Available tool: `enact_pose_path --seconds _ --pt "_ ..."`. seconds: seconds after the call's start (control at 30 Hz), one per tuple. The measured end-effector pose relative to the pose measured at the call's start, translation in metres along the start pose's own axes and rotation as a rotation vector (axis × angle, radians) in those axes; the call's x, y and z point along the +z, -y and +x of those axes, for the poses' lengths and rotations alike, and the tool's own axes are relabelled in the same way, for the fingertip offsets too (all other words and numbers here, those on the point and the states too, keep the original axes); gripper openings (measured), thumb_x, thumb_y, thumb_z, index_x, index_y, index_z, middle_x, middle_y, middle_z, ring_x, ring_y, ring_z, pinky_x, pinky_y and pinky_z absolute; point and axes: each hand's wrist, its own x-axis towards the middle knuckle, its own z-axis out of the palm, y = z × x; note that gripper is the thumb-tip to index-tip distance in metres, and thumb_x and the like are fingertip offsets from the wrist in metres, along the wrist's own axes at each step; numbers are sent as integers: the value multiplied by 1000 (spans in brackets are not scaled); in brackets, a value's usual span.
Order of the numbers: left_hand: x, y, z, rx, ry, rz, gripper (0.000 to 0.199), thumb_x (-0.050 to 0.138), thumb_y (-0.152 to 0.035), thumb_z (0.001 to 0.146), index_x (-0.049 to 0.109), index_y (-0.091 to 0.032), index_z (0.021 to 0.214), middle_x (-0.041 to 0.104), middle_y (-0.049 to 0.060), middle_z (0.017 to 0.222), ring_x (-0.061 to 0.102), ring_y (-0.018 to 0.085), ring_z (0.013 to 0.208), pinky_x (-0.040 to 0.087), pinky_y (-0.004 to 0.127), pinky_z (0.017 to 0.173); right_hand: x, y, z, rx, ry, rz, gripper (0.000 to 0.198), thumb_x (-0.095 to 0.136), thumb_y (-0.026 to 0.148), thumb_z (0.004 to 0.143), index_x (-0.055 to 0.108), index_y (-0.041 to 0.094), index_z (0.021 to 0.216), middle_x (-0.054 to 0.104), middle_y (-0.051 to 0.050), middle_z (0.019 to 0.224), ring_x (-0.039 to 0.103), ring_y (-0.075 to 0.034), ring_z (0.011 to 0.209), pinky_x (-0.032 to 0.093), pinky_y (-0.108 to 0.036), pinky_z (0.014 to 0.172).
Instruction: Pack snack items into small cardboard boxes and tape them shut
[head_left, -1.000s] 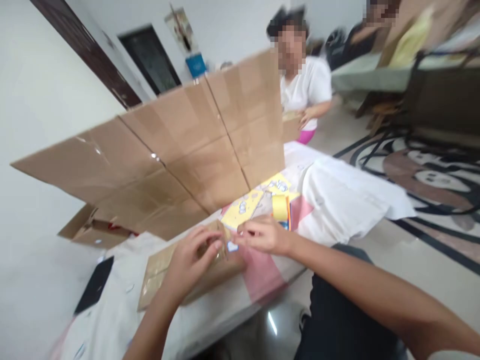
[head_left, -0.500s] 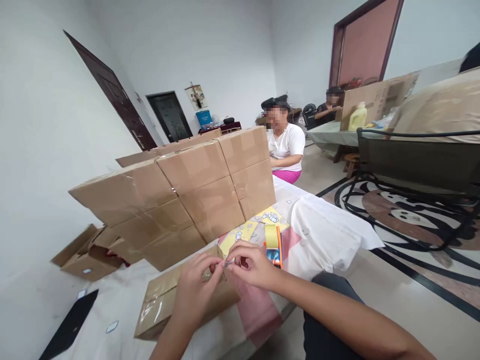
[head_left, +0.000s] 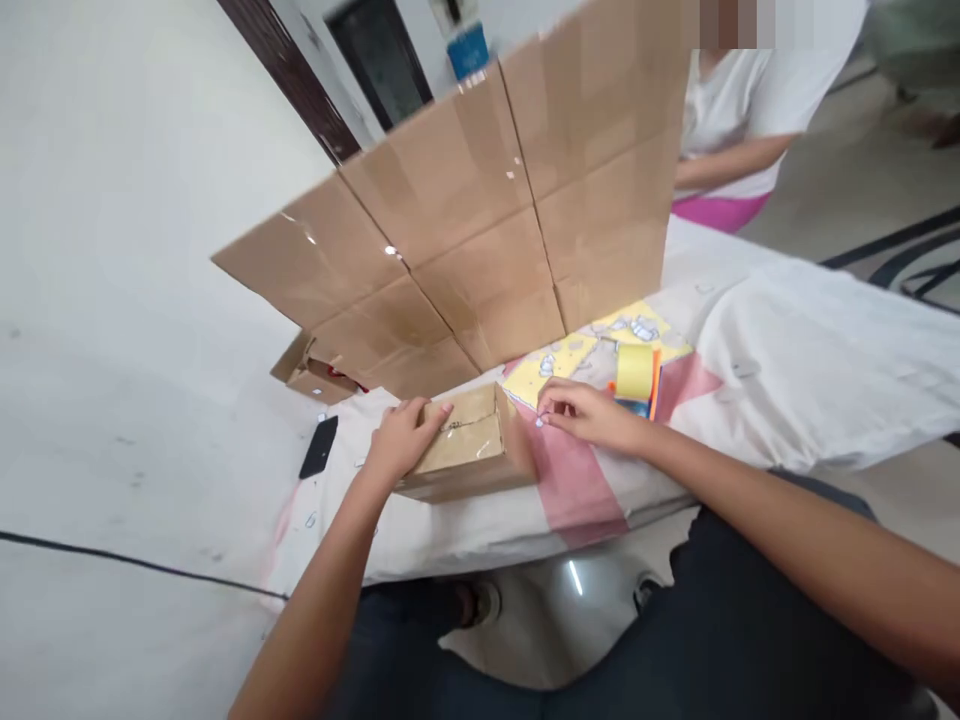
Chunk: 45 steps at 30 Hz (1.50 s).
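A taped cardboard box lies on the cloth-covered table in front of me. My left hand rests on its top at the left end, thumb and fingers apart. To the right of the box, my right hand hovers low over the cloth with its fingertips pinched together. A small pale bit shows at those fingertips, too small to name. Just beyond the right wrist stands a tape dispenser with orange edges, carrying a roll of yellowish tape.
Stacked cardboard boxes form a wall behind the box. A black phone-like slab lies left on the patterned cloth. An open carton stands beyond it. A person in a white top sits across the table.
My view has tilted down. My hands, earlier together at the fingertips above the box, have parted: the left lies on the box, the right is beside it.
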Motion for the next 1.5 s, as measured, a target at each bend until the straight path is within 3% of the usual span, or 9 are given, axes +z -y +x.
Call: enact_pose_path --seconds 0.2,0.8,0.9,1.0,1.13,1.23,1.33,1.4,1.5 --pt "5 6 -1 39 -22 12 58 34 -71 95 67 -25 110 70 9 117 59 29 109 46 44 97 25 -14 1 8 136 152 3 67 20 87 69 18 87 60 -3 93 58 -14 79 47 -28 72" --pt "2 1 -2 47 5 68 56 31 -70 96 66 -28 109 69 9 114 58 32 105 45 45 92 44 -21 9 35 101 264 6 70 23 84 66 19 82 57 -2 92 57 -16 85 45 -29 73" --pt "2 1 -2 60 3 80 56 31 -70 96 66 -28 107 69 9 111 59 31 102 46 44 89 45 -20 9 77 57 272 16 73 27 82 61 19 88 56 -1 95 55 -13 78 45 -28 69" --pt "2 2 -2 68 -2 67 56 31 -70 96 66 -28 107 69 9 114 59 31 101 46 44 90 44 -17 7 147 8 278 42 77 29 78 55 21 113 56 -3 114 54 -10 73 48 -27 66" --pt "3 6 -4 143 2 38 56 32 -68 96 66 -28 116 69 8 121 57 31 110 44 45 99 43 -10 4 149 59 270 74 81 27 75 45 23 139 55 -8 130 60 -14 86 54 -30 72" --pt "3 9 -5 208 25 36 55 34 -66 96 65 -28 121 69 7 122 57 31 114 42 46 104 46 -6 2 150 184 338 64 80 29 78 50 21 133 64 -5 112 64 -16 86 54 -30 71" --pt "0 10 -3 247 21 28 54 37 -63 96 65 -26 124 69 7 124 57 31 117 42 45 106 49 -4 1 147 199 378 43 80 29 79 55 20 113 64 0 98 65 -16 83 52 -28 69" --pt "-4 9 -5 262 -21 5 53 40 -61 96 62 -26 128 68 7 127 57 30 120 41 46 108 50 -2 0 146 195 381 39 81 29 78 53 20 104 61 1 94 64 -15 82 50 -27 68" --pt "-6 8 -28 237 -288 -3 50 35 -54 98 57 -24 132 66 10 127 56 30 125 29 52 118 51 0 -2 143 188 375 40 81 28 77 51 21 103 59 2 96 63 -14 82 50 -27 69"
